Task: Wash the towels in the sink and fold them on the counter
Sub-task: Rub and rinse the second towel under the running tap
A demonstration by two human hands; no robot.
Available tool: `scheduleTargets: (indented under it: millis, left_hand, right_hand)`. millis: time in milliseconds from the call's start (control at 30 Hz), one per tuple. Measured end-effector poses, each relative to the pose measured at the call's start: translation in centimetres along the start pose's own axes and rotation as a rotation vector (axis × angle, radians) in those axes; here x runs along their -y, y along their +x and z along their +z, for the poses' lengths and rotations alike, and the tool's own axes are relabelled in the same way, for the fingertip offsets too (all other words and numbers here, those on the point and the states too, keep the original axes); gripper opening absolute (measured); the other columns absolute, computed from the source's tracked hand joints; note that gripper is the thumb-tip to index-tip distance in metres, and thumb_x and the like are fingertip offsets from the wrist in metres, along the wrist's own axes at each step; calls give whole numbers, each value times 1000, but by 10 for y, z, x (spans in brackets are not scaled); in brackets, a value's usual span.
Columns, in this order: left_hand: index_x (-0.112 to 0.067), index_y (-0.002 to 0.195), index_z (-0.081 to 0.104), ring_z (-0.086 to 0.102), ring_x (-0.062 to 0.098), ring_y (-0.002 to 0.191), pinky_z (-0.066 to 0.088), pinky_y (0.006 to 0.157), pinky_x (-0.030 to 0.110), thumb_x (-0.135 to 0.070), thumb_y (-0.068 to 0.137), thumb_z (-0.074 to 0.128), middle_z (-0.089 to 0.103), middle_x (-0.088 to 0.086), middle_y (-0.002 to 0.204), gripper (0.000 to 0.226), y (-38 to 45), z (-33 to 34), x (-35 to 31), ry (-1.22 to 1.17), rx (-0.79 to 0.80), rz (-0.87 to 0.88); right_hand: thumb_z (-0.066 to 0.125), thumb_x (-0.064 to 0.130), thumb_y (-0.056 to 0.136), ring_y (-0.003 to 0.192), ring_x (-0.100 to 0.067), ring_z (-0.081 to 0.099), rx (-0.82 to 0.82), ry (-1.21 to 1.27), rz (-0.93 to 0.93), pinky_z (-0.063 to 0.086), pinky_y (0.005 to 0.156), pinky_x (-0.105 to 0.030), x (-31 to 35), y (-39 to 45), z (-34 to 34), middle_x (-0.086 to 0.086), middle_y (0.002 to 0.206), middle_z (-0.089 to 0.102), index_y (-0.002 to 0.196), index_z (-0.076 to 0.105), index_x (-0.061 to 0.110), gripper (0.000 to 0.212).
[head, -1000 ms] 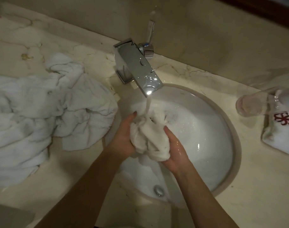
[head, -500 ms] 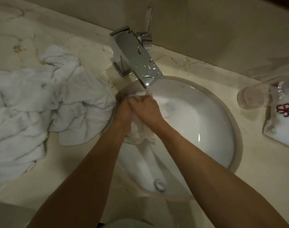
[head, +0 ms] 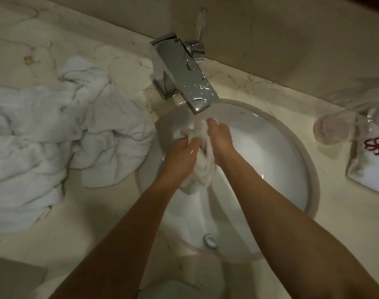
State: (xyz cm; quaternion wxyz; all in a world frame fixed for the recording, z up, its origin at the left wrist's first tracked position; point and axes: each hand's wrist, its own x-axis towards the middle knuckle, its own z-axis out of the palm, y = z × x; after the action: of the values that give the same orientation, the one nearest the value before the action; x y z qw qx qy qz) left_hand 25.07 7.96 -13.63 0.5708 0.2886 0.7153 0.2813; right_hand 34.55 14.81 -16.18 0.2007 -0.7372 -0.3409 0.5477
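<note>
Towels (head: 55, 137) heaped on counter (head: 93, 212) left of sink (head: 292, 160), waiting their turn. Small cloth (head: 202, 160) bunched under faucet (head: 184, 76), probably in running water; left hand (head: 181, 157) and right hand (head: 221, 140) both clench it, fingers curled, to scrub.

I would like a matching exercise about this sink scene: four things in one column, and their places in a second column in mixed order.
Things:
1. small wet towel
2. pile of white towels
3. drinking glass
4. drain

Places:
A. lying on its side on the counter, right of the sink
B. at the bottom of the basin
C. heaped on the counter, left of the sink
D. gripped by both hands under the tap

Pairs: 1-D, 2-C, 3-A, 4-B
</note>
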Motion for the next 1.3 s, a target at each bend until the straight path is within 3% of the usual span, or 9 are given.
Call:
scheduleTargets:
  millis: [100, 200, 367, 500, 633, 867, 1000, 1167, 1300]
  left_hand:
    - [-16, 96, 70, 67, 21, 90, 52, 82, 34, -36, 78, 56, 70, 1, 90, 30, -3, -18, 31, 35, -71, -23]
    - [4, 101, 63, 67, 28, 90, 55, 89, 42, -14, 62, 59, 67, 18, 101, 44, -5, -37, 45, -410, -33, -272]
    - [-14, 82, 64, 64, 21, 78, 55, 75, 32, -20, 93, 51, 60, 8, 82, 19, -22, -30, 32, -1065, 270, -436]
    - [-6, 99, 70, 67, 27, 88, 51, 85, 36, -46, 99, 50, 69, 19, 102, 46, 7, -4, 8, -746, 106, -425]
    - [-10, 101, 66, 67, 28, 92, 52, 86, 36, -40, 100, 49, 71, 11, 97, 34, 22, 13, -14, -242, -62, -186]
    - [-11, 90, 53, 57, 14, 89, 41, 70, 14, -31, 106, 40, 57, -2, 89, 29, 18, 1, -22, 51, -294, -14]
    - [-17, 99, 63, 66, 17, 87, 47, 68, 28, -35, 106, 35, 69, 2, 92, 34, 0, 5, -10, 137, -35, -32]
    - [-8, 99, 61, 60, 27, 100, 37, 77, 27, -20, 99, 45, 61, 4, 90, 20, 8, -15, 5, 301, -217, 22]
    - [-18, 153, 27, 46, 24, 132, 40, 104, 32, -7, 92, 52, 44, 6, 148, 67, 4, -11, 27, 346, -48, 174]
  right_hand:
    - [47, 4, 85, 69, -27, 62, 213, 431, 182, 51, 62, -27, -20, -20, -23, -15, 75, 63, 85, 63, 2, 16]
    - [34, -6, 79, 96, -33, 70, 396, 844, 378, 59, 88, -41, -58, -50, -49, -24, 107, 68, 118, 60, -8, 47]
    - [47, 8, 80, 119, -33, 52, 508, 1149, 390, 16, 123, -40, -87, -75, -56, -20, 120, 58, 121, 62, -3, 45]
    - [48, 46, 101, 117, -33, 60, 442, 741, 312, 36, 116, -44, -61, -75, -43, -22, 130, 63, 136, 57, -1, 59]
    - [45, 46, 103, 82, -26, 71, 103, -37, -67, 57, 80, -43, -30, -58, -12, -8, 84, 74, 89, 72, 12, 45]
    - [39, 58, 96, 92, -28, 66, 35, -129, -184, 53, 87, -45, -9, -43, 25, -12, 100, 70, 99, 67, 11, 55]
    - [44, 48, 93, 88, -30, 69, -87, 156, -19, 56, 88, -53, -7, -34, 25, -14, 92, 72, 89, 66, 10, 44]
    - [54, 24, 99, 73, -21, 69, 103, 221, -183, 58, 70, -37, -11, -53, -1, -8, 75, 71, 81, 66, 7, 28]
    - [44, 7, 98, 85, -8, 58, 7, 31, -300, 47, 75, -12, -54, -44, -19, 8, 109, 58, 126, 50, 21, 33]
